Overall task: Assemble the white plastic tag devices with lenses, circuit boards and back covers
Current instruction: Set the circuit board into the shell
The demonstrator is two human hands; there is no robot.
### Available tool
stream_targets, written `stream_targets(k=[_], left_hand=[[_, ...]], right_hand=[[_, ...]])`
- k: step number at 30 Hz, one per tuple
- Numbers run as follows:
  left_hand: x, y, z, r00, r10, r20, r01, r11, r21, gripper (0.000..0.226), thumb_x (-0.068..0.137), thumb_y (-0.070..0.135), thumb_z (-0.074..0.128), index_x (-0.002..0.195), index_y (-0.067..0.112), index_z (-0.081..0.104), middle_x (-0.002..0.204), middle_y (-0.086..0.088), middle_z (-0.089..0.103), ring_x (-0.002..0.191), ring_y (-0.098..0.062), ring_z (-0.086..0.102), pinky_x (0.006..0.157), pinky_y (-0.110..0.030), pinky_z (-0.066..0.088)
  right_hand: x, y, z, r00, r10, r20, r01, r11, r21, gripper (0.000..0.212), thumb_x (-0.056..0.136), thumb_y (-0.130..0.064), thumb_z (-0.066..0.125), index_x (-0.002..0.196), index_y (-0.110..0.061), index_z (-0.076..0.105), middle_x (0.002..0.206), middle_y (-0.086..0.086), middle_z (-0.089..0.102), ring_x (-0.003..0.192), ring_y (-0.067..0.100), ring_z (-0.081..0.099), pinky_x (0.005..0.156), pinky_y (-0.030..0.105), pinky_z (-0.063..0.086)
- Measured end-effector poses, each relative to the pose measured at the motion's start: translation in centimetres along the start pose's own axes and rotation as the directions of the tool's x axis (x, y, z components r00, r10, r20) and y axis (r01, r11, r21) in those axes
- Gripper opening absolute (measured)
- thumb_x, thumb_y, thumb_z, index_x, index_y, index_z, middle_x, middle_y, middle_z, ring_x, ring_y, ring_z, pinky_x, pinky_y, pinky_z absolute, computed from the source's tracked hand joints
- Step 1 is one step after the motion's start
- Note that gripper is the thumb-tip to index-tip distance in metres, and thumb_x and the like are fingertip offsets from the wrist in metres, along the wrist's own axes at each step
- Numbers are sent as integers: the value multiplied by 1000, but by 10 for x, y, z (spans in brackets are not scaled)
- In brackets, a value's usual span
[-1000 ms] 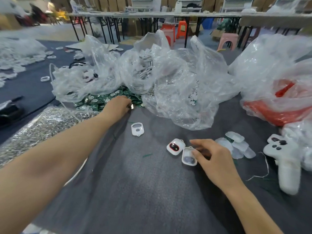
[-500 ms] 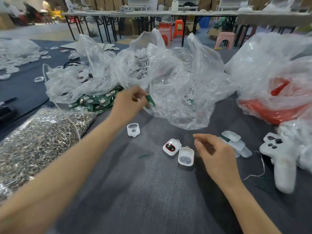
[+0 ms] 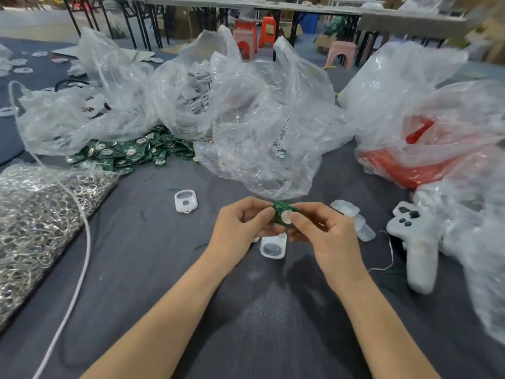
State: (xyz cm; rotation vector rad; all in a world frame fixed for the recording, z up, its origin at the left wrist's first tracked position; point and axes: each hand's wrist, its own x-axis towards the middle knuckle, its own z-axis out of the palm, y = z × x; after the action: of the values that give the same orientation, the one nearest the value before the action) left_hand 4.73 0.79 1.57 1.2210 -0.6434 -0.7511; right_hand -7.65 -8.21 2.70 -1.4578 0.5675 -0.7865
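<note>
A worker's left hand (image 3: 240, 225) and right hand (image 3: 325, 233) together pinch one green board (image 3: 282, 214) between curled fingertips, holding it just above a white shell (image 3: 273, 246) that lies on the grey table (image 3: 246, 310). A white frame (image 3: 185, 201) lies apart to the left. Clear lenses (image 3: 352, 217) are stacked at right, and spare boards (image 3: 131, 154) are heaped beside plastic bags (image 3: 259, 119).

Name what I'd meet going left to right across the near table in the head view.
Bag of silvery metal rings, white plastic shell with holes, left hand, green circuit board, right hand, clear plastic lenses, white gamepad-shaped device.
</note>
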Motion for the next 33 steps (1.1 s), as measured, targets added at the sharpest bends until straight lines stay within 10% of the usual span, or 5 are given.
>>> stream_targets(k=[18,24,33], left_hand=[[4,-2,-9,988,157,0,-154,968,199,15,92,6,58,86,17,66,68,6,69,59,-4,64,58,-14,48],[8,4,-27,936,133,326,-340,582,739,54,74,1,45,117,29,62,119,14,60,127,-10,43,111,-41,28],[8,-5,-32,916,-10,402,-371,365,854,54,80,24,64,131,40,51,101,14,48,103,-6,38,113,-53,15]], right_hand=[[-1,-2,-3,965,125,232,-125,992,-15,31,84,6,61,104,-16,69,73,2,65,57,15,58,47,19,41],[7,1,-10,973,217,-78,-211,974,78,13,84,-1,66,83,-13,60,69,3,67,52,12,55,43,19,33],[9,2,-18,956,248,-156,-219,959,178,17,86,7,60,96,-5,67,72,5,69,55,15,65,51,18,51]])
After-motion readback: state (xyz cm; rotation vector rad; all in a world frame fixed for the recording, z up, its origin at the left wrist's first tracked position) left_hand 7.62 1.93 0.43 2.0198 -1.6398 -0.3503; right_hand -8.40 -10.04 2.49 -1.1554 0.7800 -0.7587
